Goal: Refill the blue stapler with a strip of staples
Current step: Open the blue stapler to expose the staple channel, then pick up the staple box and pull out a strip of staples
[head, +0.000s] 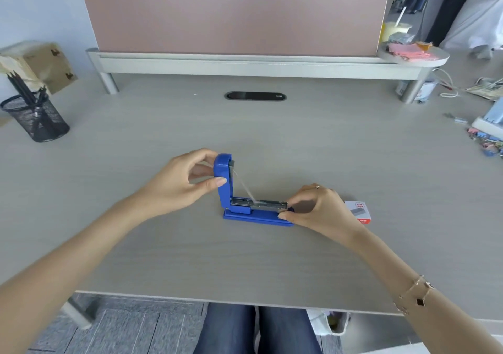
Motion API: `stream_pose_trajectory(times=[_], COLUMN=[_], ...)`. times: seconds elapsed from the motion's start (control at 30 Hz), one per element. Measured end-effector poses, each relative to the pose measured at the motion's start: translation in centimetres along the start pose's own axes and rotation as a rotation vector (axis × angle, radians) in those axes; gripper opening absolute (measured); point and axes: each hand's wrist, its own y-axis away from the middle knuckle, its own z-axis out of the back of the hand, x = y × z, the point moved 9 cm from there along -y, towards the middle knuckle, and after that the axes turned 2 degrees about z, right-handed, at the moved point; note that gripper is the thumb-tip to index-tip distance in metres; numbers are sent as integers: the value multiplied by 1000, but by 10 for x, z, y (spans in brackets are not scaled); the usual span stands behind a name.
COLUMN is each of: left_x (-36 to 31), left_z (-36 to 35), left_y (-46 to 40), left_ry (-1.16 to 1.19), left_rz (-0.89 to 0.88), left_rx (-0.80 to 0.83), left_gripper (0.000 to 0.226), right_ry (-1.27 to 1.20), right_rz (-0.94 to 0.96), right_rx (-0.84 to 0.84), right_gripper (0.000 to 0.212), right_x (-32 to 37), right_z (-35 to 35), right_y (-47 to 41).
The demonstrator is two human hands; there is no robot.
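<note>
The blue stapler (255, 214) lies on the desk with its lid (223, 182) swung upright, so the metal staple channel (258, 204) is exposed. My left hand (187, 179) pinches the raised lid between thumb and fingers. At the front end of the stapler my right hand (315, 209) grips the tip of the channel and base. A thin spring rod runs slanting from the lid down to the channel. Whether a staple strip sits in the channel is hard to tell. A small red and white staple box (360, 212) lies just right of my right hand.
A black mesh pen cup (35, 119) stands at the far left beside a cardboard box (46, 65). A pink divider on a grey shelf (245, 65) closes the back. Coloured binder clips (487, 141) and clutter lie at the right edge. The desk's front edge (217, 299) runs above my knees.
</note>
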Motion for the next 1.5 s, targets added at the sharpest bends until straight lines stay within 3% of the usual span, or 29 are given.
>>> stream_pose_trajectory(times=[0.3,0.6,1.1,1.3,1.4,1.5], left_x=[45,81,81,48,11,-21], left_z=[40,26,24,8,-26,-67], left_y=[15,23,26,14,-2,-19], left_ry=[-219,-502,-615,-621,-602,-473], left_rz=[89,102,142,109,8,-44], left_rx=[56,145,173,160,188,229], left_gripper=[22,18,17,47,49,45], right_ry=[1,39,56,17,-64,53], right_rz=[-1,50,93,74,57,63], right_rx=[18,34,87,81,41,-10], right_gripper=[11,16,15,24,23,22], right_x=[-1,0,7,-6,-22,-39], right_z=[-1,-2,-5,23,47,71], right_y=[0,-5,-3,3,14,28])
